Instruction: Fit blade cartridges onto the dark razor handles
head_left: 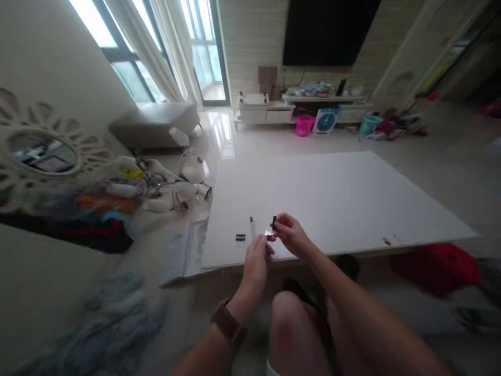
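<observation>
The shiny piece [268, 233] in the left hand [255, 256] gleams like metal, and the dark piece [274, 223] in the right hand [291, 234] looks like matt plastic. The white table [313, 193] seems smooth with a faint sheen; the floor [266, 142] is glossy. The curtain [180, 47] is cloth, the pink bucket [304, 126] plastic, and the wristband [225, 319] looks leathery.

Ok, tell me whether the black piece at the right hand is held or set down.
Held: the black piece is pinched in the right hand, its upper end showing.
</observation>
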The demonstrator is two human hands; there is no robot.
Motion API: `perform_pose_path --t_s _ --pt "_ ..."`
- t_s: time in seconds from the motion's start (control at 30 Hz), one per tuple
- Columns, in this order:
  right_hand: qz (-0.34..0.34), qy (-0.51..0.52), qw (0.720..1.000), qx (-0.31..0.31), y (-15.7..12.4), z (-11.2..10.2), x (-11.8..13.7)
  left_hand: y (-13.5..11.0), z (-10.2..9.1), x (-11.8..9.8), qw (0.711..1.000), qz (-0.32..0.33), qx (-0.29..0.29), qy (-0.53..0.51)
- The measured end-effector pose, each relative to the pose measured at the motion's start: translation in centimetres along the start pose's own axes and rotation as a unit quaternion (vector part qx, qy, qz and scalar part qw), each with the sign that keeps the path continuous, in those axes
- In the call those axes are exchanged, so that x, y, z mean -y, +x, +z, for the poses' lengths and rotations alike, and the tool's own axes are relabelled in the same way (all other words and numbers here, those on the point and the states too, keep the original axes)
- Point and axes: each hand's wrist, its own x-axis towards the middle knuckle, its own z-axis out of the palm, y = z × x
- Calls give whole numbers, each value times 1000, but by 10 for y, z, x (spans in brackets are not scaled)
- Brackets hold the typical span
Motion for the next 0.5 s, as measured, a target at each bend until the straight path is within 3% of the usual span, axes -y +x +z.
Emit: perform_pose_path --t_s 0.3,0.5 --pt "3 -14 1000 0 -3 6 0 5 -4 6 1000 -4 7 -16" --pt "23 1 1000 15 -8 12 6 5 -2 6 998 46 17 34"
